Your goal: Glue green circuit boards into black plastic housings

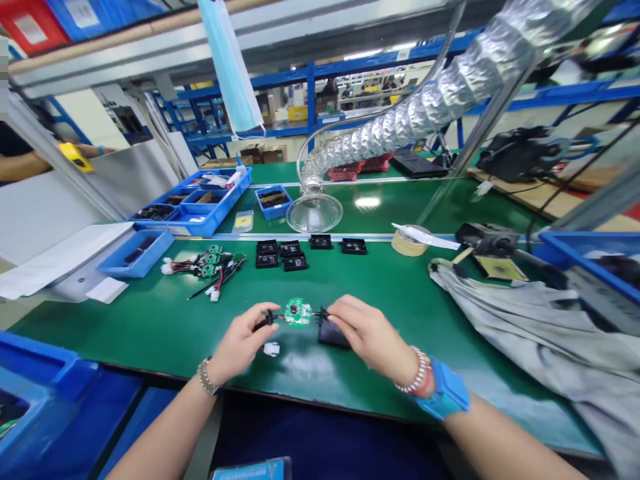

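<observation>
A small green circuit board [299, 312] is held up between my hands by the short wires at its two sides. My left hand [246, 337] is closed on the black cable fitting [270, 318] at the board's left. A white connector [271, 349] hangs or lies just below those fingers. With thumb and fingertips, my right hand [361, 327] pinches a black cable fitting [323, 313] on the right-hand wires. Under that hand sits a black case part [333, 335], partly covered by the fingers. Several open black housings [295, 261] lie farther back on the green table [200, 347].
Wired boards [210, 265] lie in a pile at left, near a small blue tray [137, 255] and a divided blue bin [210, 217]. A fume hood [315, 213] hangs from a foil duct. Tape [409, 241] and grey cloth [500, 320] are at right.
</observation>
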A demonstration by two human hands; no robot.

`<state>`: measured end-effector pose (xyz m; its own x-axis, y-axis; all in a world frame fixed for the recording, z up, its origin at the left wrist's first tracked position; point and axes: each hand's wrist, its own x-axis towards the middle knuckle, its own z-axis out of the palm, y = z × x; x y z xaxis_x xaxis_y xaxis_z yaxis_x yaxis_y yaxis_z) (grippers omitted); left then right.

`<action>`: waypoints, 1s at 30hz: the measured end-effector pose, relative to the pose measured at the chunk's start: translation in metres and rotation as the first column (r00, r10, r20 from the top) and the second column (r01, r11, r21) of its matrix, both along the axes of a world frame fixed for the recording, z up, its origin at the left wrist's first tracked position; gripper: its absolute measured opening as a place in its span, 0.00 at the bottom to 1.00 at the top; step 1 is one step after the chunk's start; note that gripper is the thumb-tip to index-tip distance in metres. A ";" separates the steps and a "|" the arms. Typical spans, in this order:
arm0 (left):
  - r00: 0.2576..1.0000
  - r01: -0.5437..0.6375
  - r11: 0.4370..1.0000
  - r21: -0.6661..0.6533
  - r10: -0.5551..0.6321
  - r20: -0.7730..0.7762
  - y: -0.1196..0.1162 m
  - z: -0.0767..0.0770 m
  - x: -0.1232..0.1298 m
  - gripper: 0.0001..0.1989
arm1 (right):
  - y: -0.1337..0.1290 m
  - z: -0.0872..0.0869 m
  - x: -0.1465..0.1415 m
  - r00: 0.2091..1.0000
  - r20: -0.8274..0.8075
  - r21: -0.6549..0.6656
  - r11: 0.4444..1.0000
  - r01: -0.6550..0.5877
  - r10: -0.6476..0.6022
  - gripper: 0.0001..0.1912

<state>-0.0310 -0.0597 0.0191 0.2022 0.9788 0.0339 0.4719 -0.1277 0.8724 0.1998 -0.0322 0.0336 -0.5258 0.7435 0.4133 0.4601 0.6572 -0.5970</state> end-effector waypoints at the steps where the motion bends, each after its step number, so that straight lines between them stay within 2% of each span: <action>1: 0.995 0.065 0.998 0.008 -0.064 -0.083 0.003 0.000 0.002 0.16 | 0.000 -0.004 0.014 0.995 0.097 0.054 0.999 0.000 -0.005 0.13; 3: 0.948 0.217 0.976 0.011 -0.208 -0.239 0.010 -0.001 0.008 0.14 | -0.002 -0.015 0.037 0.964 0.264 0.102 0.995 0.000 -0.027 0.15; 5: 0.884 0.330 0.944 0.014 -0.303 -0.355 0.020 -0.005 0.018 0.12 | -0.004 -0.026 0.052 0.931 0.357 0.113 0.993 0.031 -0.070 0.16; 8: 0.816 0.402 0.915 0.044 -0.336 -0.470 0.036 -0.012 0.034 0.10 | -0.004 -0.040 0.061 0.891 0.435 0.123 0.989 0.084 -0.130 0.16; 12: 0.744 0.439 0.896 0.067 -0.321 -0.586 0.048 -0.021 0.043 0.10 | -0.001 -0.052 0.061 0.852 0.505 0.107 0.989 0.100 -0.141 0.16; 15: 0.723 0.454 0.889 0.063 -0.327 -0.608 0.048 -0.024 0.040 0.09 | 0.000 -0.057 0.057 0.849 0.504 0.121 0.986 0.111 -0.158 0.16; 18: 0.751 0.440 0.894 0.081 -0.317 -0.579 0.046 -0.031 0.037 0.09 | 0.002 -0.056 0.053 0.885 0.441 0.114 0.988 0.106 -0.146 0.14; 20: 0.773 0.422 0.900 0.109 -0.294 -0.562 0.044 -0.036 0.035 0.10 | 0.007 -0.054 0.054 0.942 0.328 0.003 0.997 0.077 -0.074 0.10; 21: 0.781 0.416 0.901 0.123 -0.285 -0.555 0.043 -0.039 0.035 0.10 | 0.012 -0.052 0.058 0.972 0.230 -0.100 0.992 0.076 -0.051 0.07; 22: 0.788 0.413 0.900 0.137 -0.278 -0.549 0.043 -0.041 0.035 0.11 | 0.020 -0.051 0.063 0.992 0.085 -0.243 0.964 0.110 -0.092 0.03; 23: 0.795 0.412 0.899 0.149 -0.275 -0.540 0.042 -0.043 0.034 0.11 | 0.031 -0.049 0.070 0.975 -0.074 -0.405 0.900 0.164 -0.211 0.03; 24: 0.801 0.414 0.896 0.159 -0.276 -0.531 0.042 -0.045 0.034 0.11 | 0.044 -0.046 0.078 0.902 -0.204 -0.557 0.803 0.212 -0.380 0.05; 25: 0.807 0.416 0.894 0.168 -0.278 -0.521 0.042 -0.046 0.034 0.11 | 0.059 -0.044 0.089 0.762 -0.290 -0.697 0.674 0.247 -0.579 0.07; 26: 0.810 0.420 0.891 0.172 -0.283 -0.513 0.043 -0.046 0.034 0.12 | 0.076 -0.041 0.100 0.628 -0.318 -0.767 0.583 0.270 -0.710 0.08; 28: 0.813 0.425 0.889 0.171 -0.292 -0.504 0.043 -0.046 0.034 0.12 | 0.110 -0.036 0.121 0.470 -0.339 -0.815 0.504 0.287 -0.815 0.13; 30: 0.812 0.428 0.889 0.162 -0.299 -0.501 0.044 -0.045 0.035 0.12 | 0.140 -0.031 0.138 0.347 -0.347 -0.846 0.451 0.286 -0.871 0.18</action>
<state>0.0036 -0.0160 -0.0258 0.5965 0.7980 0.0860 0.6750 -0.5568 0.4841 0.3376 0.1077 0.0022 0.3995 0.8734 -0.2784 -0.1856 -0.2203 -0.9576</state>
